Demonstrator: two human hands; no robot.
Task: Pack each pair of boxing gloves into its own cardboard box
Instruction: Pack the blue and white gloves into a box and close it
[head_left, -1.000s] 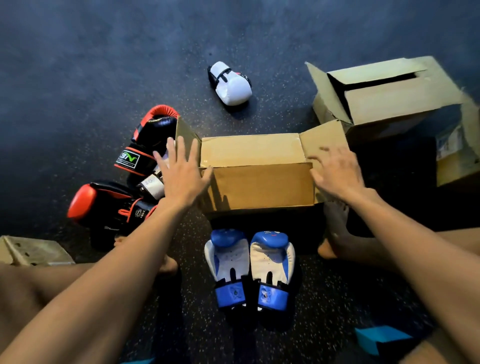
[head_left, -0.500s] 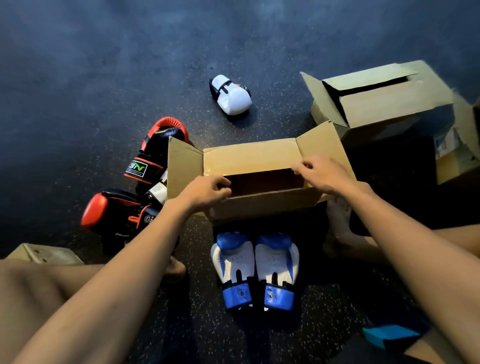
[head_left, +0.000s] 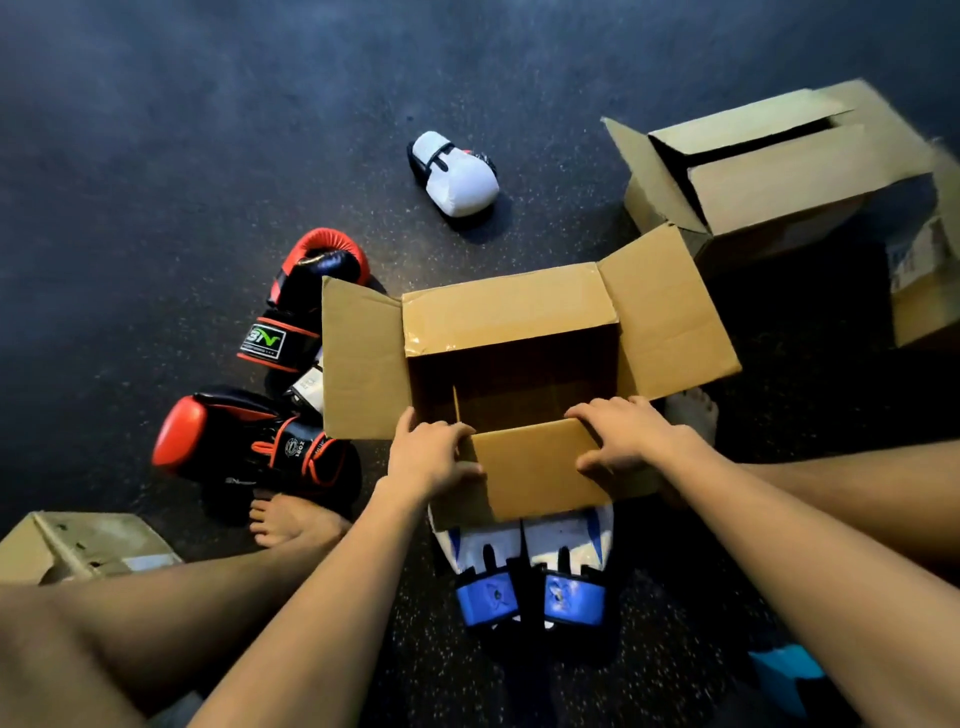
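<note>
I have the open cardboard box (head_left: 511, 364) straight ahead on the floor, and both hands are on its near flap (head_left: 530, 467): my left hand (head_left: 428, 457) grips the flap's left edge, my right hand (head_left: 626, 436) its right edge, fingers curled over the top. The blue-and-white gloves (head_left: 530, 571), two side by side, lie just under that flap. I count two black-and-red gloves (head_left: 249, 441) left of the box, one white glove (head_left: 454, 174) beyond it, and other boxes at right (head_left: 779, 171) and near left (head_left: 78, 545). The floor (head_left: 156, 156) is dark speckled matting.
</note>
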